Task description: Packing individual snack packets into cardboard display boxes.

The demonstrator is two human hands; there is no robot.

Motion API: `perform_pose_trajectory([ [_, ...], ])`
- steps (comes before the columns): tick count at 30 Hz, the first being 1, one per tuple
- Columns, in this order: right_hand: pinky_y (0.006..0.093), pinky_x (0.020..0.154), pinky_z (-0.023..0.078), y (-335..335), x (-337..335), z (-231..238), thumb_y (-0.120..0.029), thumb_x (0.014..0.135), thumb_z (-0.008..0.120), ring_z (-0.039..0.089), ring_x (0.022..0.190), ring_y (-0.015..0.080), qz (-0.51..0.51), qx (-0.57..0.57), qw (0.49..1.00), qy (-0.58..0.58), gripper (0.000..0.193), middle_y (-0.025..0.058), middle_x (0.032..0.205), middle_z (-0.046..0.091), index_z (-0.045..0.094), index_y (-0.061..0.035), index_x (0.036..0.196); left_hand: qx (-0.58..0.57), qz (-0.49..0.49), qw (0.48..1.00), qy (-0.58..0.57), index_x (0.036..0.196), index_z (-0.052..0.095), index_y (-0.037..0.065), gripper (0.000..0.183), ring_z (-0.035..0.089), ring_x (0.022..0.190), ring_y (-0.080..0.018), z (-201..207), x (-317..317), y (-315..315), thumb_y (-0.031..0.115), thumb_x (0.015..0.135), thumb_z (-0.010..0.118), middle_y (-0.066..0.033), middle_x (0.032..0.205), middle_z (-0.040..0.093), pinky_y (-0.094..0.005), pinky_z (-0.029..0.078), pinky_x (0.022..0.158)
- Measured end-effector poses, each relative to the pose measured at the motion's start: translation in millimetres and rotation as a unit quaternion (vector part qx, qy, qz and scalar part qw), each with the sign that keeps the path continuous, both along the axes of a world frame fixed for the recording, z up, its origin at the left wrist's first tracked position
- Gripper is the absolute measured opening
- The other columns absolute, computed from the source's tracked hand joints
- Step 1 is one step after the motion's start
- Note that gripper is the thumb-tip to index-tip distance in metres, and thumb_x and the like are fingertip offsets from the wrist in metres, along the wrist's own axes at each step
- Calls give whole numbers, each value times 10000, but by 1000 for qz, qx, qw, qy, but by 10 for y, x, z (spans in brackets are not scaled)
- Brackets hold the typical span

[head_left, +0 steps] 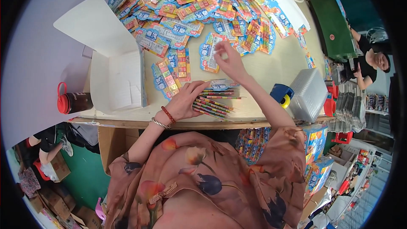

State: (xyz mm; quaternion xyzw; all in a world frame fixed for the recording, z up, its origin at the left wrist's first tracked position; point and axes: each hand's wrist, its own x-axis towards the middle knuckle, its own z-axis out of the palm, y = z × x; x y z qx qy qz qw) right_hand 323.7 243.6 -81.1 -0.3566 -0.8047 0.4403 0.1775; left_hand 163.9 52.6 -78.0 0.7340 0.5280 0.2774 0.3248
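Observation:
Near the table's front edge my left hand (183,102) is closed round the left end of a stack of flat candy packs (215,101), which stand on edge and fan out to the right. My right hand (229,60) reaches over a single pack (208,54) lying back side up; its fingers are apart and bent at the pack's right edge, and whether they touch it is unclear. To the left of these, two more packs (167,77) lie with rows of coloured pieces showing. A large loose heap of the same blue-edged packs (182,8) covers the far table.
An open white box (117,80) stands at the left, beside a dark red-lidded bottle (75,101). On the right are a blue tape dispenser (281,94), clear plastic trays (306,95) and another open display box (275,6). A person (368,61) is at the far right.

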Motion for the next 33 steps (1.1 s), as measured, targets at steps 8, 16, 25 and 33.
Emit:
perform_pose_trajectory([
  [8, 468, 1006, 412, -192, -201, 32, -212, 753, 655, 436, 1248, 441, 55, 263, 922, -280, 699, 270, 1356, 427, 386, 13, 1358, 25, 36, 998, 44, 1445, 294, 88, 1055, 381, 1234, -390, 80, 30, 39, 257, 566, 853, -141, 1347, 423, -442, 302, 1096],
  [16, 332, 855, 499, -349, 679, 512, 118, 733, 483, 627, 1024, 259, 28, 60, 995, -71, 530, 112, 1142, 649, 576, -52, 1226, 53, 51, 996, -55, 1497, 94, 51, 1183, 281, 1376, -386, -50, 21, 61, 177, 611, 869, -198, 1514, 228, -405, 347, 1098],
  [25, 314, 955, 471, -554, 963, -98, 27, 769, 417, 626, 1031, 191, -156, -235, 933, 225, 377, 131, 1068, 677, 660, 43, 1056, 5, 101, 980, -173, 1491, -37, 45, 1378, 398, 1283, -344, -295, -9, 336, 254, 536, 934, -191, 1482, 214, -444, 384, 1057],
  [33, 344, 982, 404, -327, 815, -215, -489, 1015, 224, 601, 1037, 221, -192, -239, 918, 253, 669, 161, 1043, 673, 617, 46, 1100, 39, 71, 988, -130, 1482, -125, 26, 1467, 322, 1312, -377, -315, 80, 796, 378, 524, 929, -240, 1430, 265, -444, 332, 1086],
])
